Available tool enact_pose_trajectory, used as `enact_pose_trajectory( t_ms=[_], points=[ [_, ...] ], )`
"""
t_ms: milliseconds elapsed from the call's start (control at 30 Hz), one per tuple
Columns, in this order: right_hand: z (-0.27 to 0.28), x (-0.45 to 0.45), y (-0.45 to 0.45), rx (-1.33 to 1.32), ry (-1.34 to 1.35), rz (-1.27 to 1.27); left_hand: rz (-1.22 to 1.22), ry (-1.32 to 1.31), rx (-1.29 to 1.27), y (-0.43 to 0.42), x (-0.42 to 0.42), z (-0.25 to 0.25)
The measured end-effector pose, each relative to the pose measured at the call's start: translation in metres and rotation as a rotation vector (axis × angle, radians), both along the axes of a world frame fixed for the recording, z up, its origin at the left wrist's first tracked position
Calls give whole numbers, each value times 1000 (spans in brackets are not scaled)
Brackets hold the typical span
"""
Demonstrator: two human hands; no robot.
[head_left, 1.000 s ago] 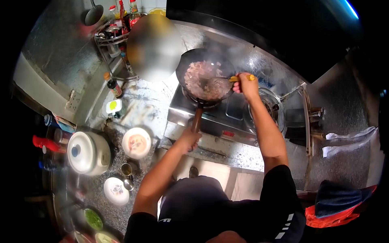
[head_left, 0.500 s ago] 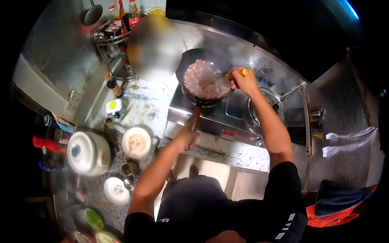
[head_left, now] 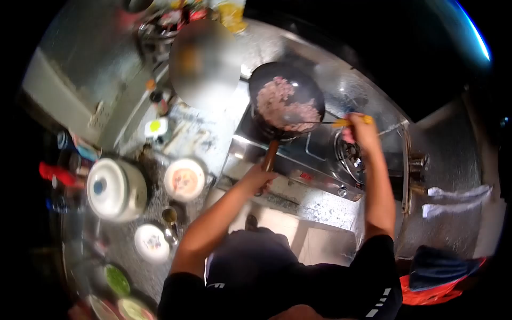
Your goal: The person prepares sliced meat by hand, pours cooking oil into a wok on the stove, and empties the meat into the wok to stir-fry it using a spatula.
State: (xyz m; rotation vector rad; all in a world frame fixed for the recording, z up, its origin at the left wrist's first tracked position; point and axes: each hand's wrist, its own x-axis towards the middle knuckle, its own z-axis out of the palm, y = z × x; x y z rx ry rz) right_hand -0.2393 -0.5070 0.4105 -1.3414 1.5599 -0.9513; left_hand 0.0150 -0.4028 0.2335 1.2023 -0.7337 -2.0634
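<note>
A dark wok sits over the left burner of the steel stove, with chopped pinkish meat spread in it. My left hand is closed round the wok's brown handle, below the pan. To the right of the wok, my right hand grips the yellow handle of a spatula. The spatula's thin metal shaft reaches left over the wok's rim, and its head lies at the lower right part of the meat.
Left of the stove stand a white lidded pot, a bowl with pinkish residue and a small plate. A bottle rack is at the upper left. The right burner lies below my right hand.
The view has shifted and blurred. My right hand has moved right and down, away from the wok, drawing the spatula with it. My left hand still holds the wok's handle.
</note>
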Motion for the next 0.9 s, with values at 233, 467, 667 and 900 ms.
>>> enact_pose_trajectory(
  t_ms=[233,467,667,900],
  points=[
    [-37,36,-2,-81,175,28,107,183,-66,11,7,-8],
    [-21,60,37,-454,945,477,357,103,-13,73,19,-68],
    [-74,82,93,-396,1377,899,400,105,197,131,39,-124],
    [-117,71,100,-539,1044,616,690,51,219,214,59,-173]
  ],
)
